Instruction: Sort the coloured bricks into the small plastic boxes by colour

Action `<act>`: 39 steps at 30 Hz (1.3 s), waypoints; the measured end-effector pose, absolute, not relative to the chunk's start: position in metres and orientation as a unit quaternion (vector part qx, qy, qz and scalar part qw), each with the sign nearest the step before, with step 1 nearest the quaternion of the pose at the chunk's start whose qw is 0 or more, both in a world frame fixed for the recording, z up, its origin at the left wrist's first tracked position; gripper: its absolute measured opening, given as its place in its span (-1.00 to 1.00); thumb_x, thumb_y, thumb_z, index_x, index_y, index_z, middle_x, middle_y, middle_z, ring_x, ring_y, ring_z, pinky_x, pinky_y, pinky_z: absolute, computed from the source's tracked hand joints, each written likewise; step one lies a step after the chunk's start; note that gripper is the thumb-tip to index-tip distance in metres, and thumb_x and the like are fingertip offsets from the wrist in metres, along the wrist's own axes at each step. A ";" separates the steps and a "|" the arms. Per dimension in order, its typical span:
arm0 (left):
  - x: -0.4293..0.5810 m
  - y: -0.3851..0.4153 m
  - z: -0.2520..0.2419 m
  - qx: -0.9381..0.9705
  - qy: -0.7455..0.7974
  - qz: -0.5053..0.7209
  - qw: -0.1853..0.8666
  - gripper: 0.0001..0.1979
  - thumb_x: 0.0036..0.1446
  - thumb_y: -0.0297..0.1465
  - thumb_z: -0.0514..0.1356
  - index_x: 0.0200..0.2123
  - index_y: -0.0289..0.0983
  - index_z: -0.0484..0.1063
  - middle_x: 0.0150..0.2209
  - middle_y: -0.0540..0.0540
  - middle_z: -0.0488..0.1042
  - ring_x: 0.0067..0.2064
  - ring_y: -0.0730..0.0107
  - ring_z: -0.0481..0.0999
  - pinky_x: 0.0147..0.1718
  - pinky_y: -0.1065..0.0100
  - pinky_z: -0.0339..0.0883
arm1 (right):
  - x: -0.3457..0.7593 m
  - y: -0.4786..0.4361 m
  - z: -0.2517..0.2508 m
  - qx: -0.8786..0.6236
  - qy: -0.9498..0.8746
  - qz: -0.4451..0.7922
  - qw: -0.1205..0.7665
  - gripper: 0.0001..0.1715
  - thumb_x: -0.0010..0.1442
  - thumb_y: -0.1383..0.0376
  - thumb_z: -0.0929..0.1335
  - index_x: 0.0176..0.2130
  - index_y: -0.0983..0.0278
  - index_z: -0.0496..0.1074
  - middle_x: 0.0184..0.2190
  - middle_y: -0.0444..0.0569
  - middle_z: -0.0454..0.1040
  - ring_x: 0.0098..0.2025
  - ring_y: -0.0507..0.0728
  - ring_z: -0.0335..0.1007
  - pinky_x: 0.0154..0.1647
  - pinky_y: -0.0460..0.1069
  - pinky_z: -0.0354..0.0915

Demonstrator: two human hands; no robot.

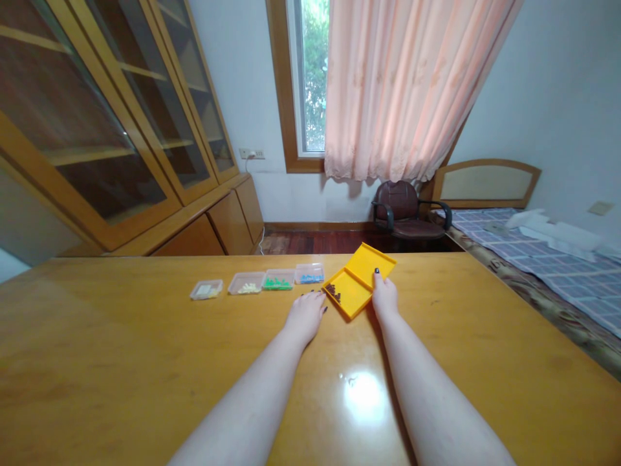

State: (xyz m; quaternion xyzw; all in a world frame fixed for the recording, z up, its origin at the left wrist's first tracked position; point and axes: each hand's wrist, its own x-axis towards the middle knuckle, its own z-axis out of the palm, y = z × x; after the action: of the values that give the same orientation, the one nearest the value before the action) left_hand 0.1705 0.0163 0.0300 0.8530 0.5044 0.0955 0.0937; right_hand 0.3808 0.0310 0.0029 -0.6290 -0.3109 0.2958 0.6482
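My right hand [386,297] grips the right side of a yellow hinged box [350,299], thumb on top. The box is tilted with its lid folded back, and small dark brown pieces [333,292] have gathered in its left corner. Just left of that corner, my left hand [306,313] rests low over the table with its fingers stretched out. Beyond it stand clear plastic trays: one with blue pieces [312,279], one with green pieces [277,284], one with cream pieces [249,288]. Farthest left, a smaller tray [206,289] holds whitish contents too small to name.
The wooden table [145,362] spans the foreground. Behind it are a brown armchair [405,210] and a pink curtain [392,84]. A glass-door cabinet [111,116] lines the left wall; a bed [548,252] stands at the right.
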 end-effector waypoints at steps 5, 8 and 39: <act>0.167 0.020 0.033 0.841 0.517 0.100 0.124 -0.77 0.13 -0.43 0.03 -0.24 -0.18 0.46 -0.21 -0.10 0.47 -0.10 0.33 0.39 -0.09 0.33 0.20 | 0.380 0.031 0.004 -0.636 -0.314 0.296 0.640 -0.41 -0.03 -0.11 0.26 -0.38 0.38 0.42 -0.35 0.14 0.52 -0.34 0.20 0.43 -0.44 -0.04 0.28; 0.167 0.020 0.032 0.840 0.522 0.105 0.108 -0.79 0.12 -0.44 0.03 -0.29 -0.19 0.47 -0.26 -0.10 0.46 -0.14 0.33 0.39 -0.13 0.34 0.21 | 0.380 0.031 0.004 -0.629 -0.317 0.299 0.644 -0.40 -0.02 -0.11 0.25 -0.35 0.38 0.42 -0.30 0.15 0.51 -0.32 0.20 0.43 -0.42 -0.04 0.28; 0.175 0.016 0.036 0.823 0.492 0.260 0.119 -0.63 0.08 -0.47 0.07 -0.01 -0.24 0.20 0.00 -0.14 0.32 0.02 0.29 0.29 0.00 0.26 0.16 | 0.368 0.031 0.003 -0.579 -0.355 0.341 0.650 -0.38 -0.07 -0.13 0.28 -0.31 0.36 0.45 -0.45 0.06 0.53 -0.34 0.24 0.44 -0.40 0.02 0.32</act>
State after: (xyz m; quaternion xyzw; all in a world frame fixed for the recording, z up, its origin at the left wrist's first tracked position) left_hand 0.1745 0.0159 0.0364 0.8225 0.4916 0.2599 0.1192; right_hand 0.3683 0.0309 0.0029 -0.5789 -0.3546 0.3410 0.6502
